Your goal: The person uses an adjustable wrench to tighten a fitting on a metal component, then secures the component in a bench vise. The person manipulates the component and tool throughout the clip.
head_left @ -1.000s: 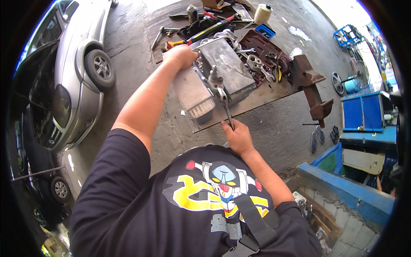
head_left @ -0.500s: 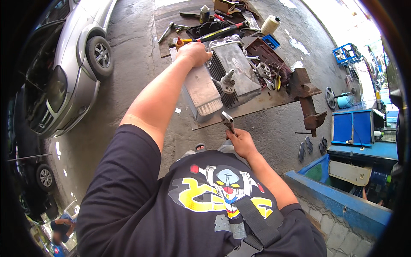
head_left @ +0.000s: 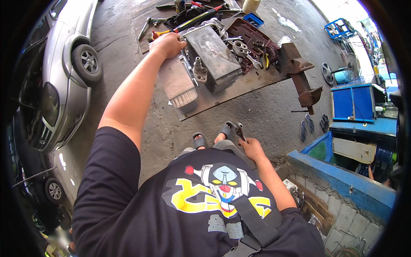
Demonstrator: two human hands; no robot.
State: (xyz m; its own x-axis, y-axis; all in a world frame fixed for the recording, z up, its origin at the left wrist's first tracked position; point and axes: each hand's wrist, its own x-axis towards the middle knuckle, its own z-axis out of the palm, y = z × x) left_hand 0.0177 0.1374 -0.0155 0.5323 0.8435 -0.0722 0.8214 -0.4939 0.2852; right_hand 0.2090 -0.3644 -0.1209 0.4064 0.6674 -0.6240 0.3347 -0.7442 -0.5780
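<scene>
My left hand [head_left: 169, 45] is closed at the far end of a flat grey metal box [head_left: 176, 81]; its fingers are curled and whatever they hold is hidden. Just beyond it shows an orange-red handle [head_left: 156, 34]. My right hand [head_left: 253, 150], low and near my body, grips a metal wrench [head_left: 241, 131], its head pointing away from me above my foot. To the right of the flat box lies a larger finned metal box [head_left: 212, 53]. Between the two boxes stands a small metal part with an upright post [head_left: 199, 70].
An open dark-red tool case [head_left: 244, 29] with wrenches and pliers lies beyond the finned box. A rusty vise [head_left: 299, 68] juts from the right corner of the low work board [head_left: 222, 97]. A silver car [head_left: 70, 81] stands left; a blue bench [head_left: 342, 171] is at right.
The view has shifted, so the board sits farther up and left. My right hand has moved down and right with the wrench, away from the boxes. My left hand stays at the flat box.
</scene>
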